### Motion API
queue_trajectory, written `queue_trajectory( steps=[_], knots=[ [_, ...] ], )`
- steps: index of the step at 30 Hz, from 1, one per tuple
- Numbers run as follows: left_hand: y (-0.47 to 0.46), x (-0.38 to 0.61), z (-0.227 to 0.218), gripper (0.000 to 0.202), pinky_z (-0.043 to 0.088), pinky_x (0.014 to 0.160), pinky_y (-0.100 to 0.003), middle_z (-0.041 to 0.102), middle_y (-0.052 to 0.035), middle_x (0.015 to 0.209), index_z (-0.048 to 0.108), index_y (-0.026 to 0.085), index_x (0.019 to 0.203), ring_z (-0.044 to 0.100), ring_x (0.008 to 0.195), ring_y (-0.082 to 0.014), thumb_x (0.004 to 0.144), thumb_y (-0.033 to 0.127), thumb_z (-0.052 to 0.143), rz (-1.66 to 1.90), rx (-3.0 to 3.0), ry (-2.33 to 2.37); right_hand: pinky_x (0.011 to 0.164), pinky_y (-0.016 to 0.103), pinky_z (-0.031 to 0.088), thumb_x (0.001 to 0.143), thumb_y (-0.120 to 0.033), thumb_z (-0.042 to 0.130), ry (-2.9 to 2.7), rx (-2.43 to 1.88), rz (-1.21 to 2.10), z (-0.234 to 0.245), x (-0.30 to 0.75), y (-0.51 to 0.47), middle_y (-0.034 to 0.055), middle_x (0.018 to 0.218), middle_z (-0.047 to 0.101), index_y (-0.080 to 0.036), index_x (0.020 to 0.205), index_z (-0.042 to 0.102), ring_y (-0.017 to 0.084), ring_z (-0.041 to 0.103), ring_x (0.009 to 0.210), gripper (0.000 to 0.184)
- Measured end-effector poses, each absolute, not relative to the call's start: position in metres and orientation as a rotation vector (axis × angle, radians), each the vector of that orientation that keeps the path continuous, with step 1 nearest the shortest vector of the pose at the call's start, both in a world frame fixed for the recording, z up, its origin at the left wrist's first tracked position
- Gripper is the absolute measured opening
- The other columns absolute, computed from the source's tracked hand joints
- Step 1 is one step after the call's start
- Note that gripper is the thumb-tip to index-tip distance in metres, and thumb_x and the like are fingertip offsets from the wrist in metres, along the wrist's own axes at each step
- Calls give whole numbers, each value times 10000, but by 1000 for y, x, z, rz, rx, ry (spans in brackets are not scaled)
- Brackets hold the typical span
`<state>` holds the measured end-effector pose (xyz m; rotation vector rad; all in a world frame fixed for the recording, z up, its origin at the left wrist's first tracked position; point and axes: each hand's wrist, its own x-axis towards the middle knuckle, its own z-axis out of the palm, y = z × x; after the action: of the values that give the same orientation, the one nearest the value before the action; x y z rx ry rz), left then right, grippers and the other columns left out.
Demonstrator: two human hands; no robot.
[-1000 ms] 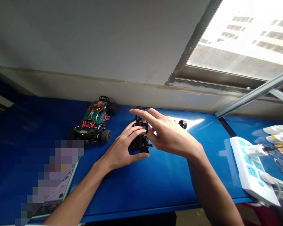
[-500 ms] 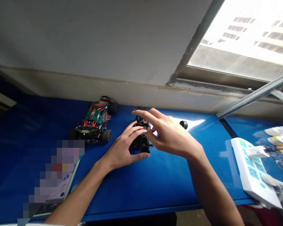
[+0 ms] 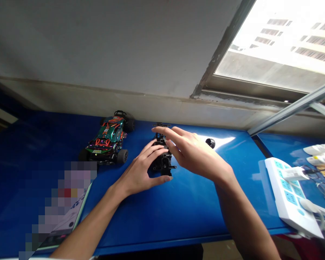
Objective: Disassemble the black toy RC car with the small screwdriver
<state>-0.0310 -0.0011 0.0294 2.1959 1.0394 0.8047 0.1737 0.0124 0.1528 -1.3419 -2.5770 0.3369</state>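
A small black model-car chassis (image 3: 162, 165) lies on the blue table (image 3: 178, 209) near the back wall. My left hand (image 3: 139, 174) grips its left side, fingers on top and thumb at its near end. My right hand (image 3: 197, 157) hovers over the chassis from the right. Its fingers are spread, with the fingertips touching the chassis top, and nothing shows in it; its thumb is hidden. A finished green and red model car (image 3: 108, 140) stands to the left. A loose black wheel (image 3: 210, 143) lies just right of my right hand.
A white power strip (image 3: 287, 195) with plugs and cables lies at the right edge of the table. A flat blurred object (image 3: 59, 213) sits at the front left. The grey wall and a window sill (image 3: 233, 95) close off the back.
My right hand has sunk slightly and shifted left over the chassis, its fingertips now on top of it. The left hand and the chassis stay put.
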Motion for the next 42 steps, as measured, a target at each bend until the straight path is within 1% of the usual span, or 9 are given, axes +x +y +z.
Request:
queue_trajectory(
  steps=[6, 12, 15, 18, 21, 24, 29, 35, 42],
  knots=[
    [-2, -31, 31, 796, 330, 1283, -649, 506, -116, 1628, 552, 269, 1496, 255, 1612, -438, 831, 618, 815, 829, 2194, 1041, 750, 294, 495, 923, -42, 487, -2593, -1239, 426, 153, 177, 12, 81, 1356, 566, -364, 1610, 395, 144, 631, 819, 764],
    [-1, -31, 30, 785, 322, 1288, -646, 509, -104, 1628, 557, 273, 1490, 230, 1621, -440, 838, 635, 801, 803, 2197, 1048, 783, 312, 497, 1024, -130, 475, -2567, -1309, 354, 149, 175, 13, 77, 1275, 626, -352, 1582, 438, 179, 652, 874, 601],
    [-1, -31, 30, 794, 325, 1288, -643, 501, -108, 1634, 551, 272, 1494, 234, 1620, -438, 836, 641, 799, 805, 2193, 1053, 758, 300, 487, 1002, -70, 432, -2580, -1302, 350, 149, 175, 14, 79, 1315, 606, -362, 1593, 417, 165, 651, 860, 659],
    [-2, -30, 31, 801, 330, 1288, -638, 498, -114, 1635, 545, 263, 1497, 238, 1620, -434, 837, 638, 800, 812, 2194, 1054, 709, 297, 471, 964, -88, 475, -2598, -1274, 364, 152, 175, 13, 84, 1345, 579, -355, 1602, 403, 147, 628, 789, 696],
    [-1, -30, 31, 789, 334, 1282, -648, 509, -108, 1626, 549, 274, 1495, 240, 1618, -439, 838, 629, 804, 814, 2194, 1042, 724, 298, 469, 979, -138, 515, -2595, -1298, 341, 152, 174, 12, 87, 1287, 620, -333, 1585, 437, 173, 643, 838, 641],
    [-1, -31, 30, 785, 327, 1282, -657, 513, -106, 1623, 549, 280, 1496, 246, 1614, -445, 838, 624, 806, 813, 2201, 1039, 763, 302, 476, 1003, -101, 469, -2590, -1340, 313, 151, 173, 13, 92, 1242, 654, -328, 1574, 460, 194, 657, 903, 614],
    [-1, -31, 31, 805, 338, 1283, -641, 507, -121, 1626, 547, 260, 1496, 251, 1613, -439, 832, 635, 806, 816, 2194, 1046, 713, 294, 466, 971, -82, 468, -2603, -1279, 368, 154, 174, 12, 80, 1355, 597, -363, 1604, 405, 161, 645, 831, 696],
    [-1, -31, 31, 784, 319, 1284, -662, 514, -110, 1623, 561, 275, 1488, 243, 1615, -446, 834, 632, 805, 809, 2197, 1043, 771, 301, 486, 1019, -135, 499, -2581, -1343, 302, 151, 173, 12, 87, 1283, 646, -355, 1589, 431, 185, 665, 879, 615],
    [-1, -31, 30, 799, 336, 1282, -648, 507, -111, 1630, 553, 277, 1497, 254, 1614, -439, 829, 633, 810, 833, 2193, 1044, 679, 274, 447, 935, -63, 475, -2608, -1254, 353, 154, 174, 11, 73, 1344, 595, -369, 1605, 396, 132, 617, 761, 741]
  ],
)
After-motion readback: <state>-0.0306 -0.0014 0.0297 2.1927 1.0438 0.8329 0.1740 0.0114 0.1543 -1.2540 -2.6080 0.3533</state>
